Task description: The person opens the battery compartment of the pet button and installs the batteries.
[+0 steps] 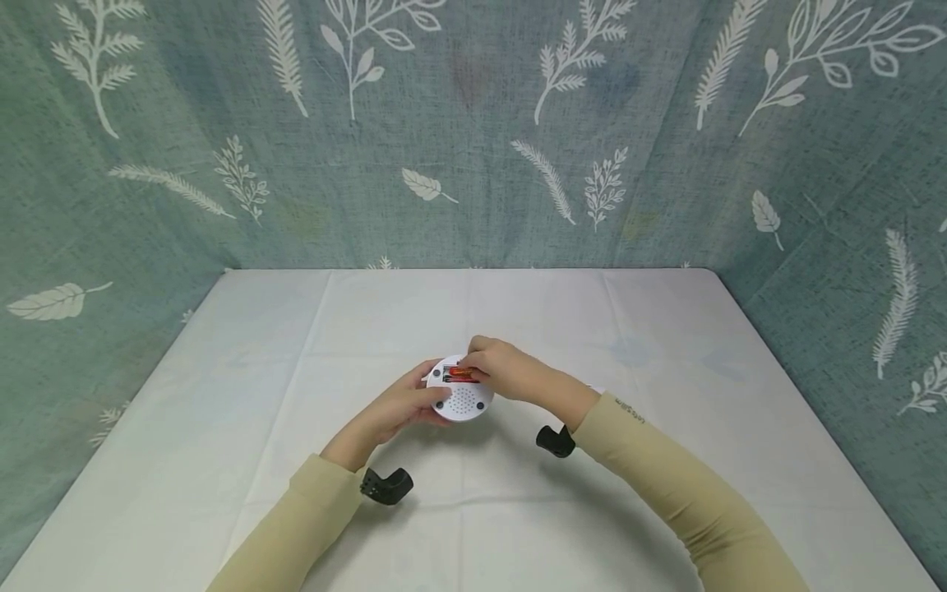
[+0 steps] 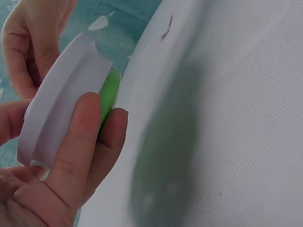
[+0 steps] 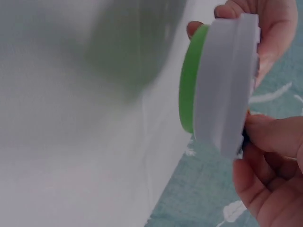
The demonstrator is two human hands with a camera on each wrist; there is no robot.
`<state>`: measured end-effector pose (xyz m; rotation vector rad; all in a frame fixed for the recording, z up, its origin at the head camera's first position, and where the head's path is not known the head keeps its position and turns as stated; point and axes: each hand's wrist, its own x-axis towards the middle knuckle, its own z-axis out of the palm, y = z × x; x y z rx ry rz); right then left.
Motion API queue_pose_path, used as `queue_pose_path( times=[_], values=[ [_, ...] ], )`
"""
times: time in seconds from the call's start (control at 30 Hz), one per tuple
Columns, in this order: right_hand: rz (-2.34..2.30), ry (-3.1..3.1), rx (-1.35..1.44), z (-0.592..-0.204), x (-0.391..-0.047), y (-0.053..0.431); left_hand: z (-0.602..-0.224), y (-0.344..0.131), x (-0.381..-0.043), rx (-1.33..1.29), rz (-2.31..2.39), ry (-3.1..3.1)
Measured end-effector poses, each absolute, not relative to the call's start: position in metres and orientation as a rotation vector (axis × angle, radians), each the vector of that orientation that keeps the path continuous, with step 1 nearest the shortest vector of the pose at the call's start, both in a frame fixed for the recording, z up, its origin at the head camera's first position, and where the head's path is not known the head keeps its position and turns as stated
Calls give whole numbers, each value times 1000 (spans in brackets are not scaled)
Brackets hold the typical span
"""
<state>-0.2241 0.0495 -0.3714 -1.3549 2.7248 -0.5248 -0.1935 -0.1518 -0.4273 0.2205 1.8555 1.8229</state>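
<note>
A round white battery-powered device (image 1: 463, 401) is held up above the table, its back with speaker holes and small dark feet towards the head camera. Its other side carries a green disc (image 3: 190, 80), seen edge-on in both wrist views. My left hand (image 1: 399, 409) grips the device by its left edge, thumb on the back and fingers beneath. In the battery compartment lie red batteries (image 1: 455, 379). My right hand (image 1: 510, 372) has its fingertips on a red-orange battery (image 1: 462, 372) at the compartment, seeming to pinch it; the fingers partly hide the compartment.
A white cloth covers the table (image 1: 355, 329). Green leaf-patterned curtain (image 1: 473, 164) encloses the back and sides. Black wrist cameras hang under both forearms. Something small and white (image 1: 596, 388) shows just behind the right wrist, mostly hidden.
</note>
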Motion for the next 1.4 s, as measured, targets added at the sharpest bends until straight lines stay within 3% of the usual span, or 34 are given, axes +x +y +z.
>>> queue_pose_path(
  times=[0.27, 0.57, 0.77, 1.4],
  values=[
    [-607, 2680, -1406, -370, -230, 57, -424, -154, -193, 166, 1842, 1870],
    [-1017, 2590, -679, -376, -240, 57, -421, -154, -195, 145, 1833, 1891],
    [-1258, 2285, -431, -382, -245, 61, -421, -155, -195, 154, 1825, 1885],
    [-1307, 2277, -391, -381, -245, 60, -417, -154, -194, 182, 1817, 1891]
  ],
)
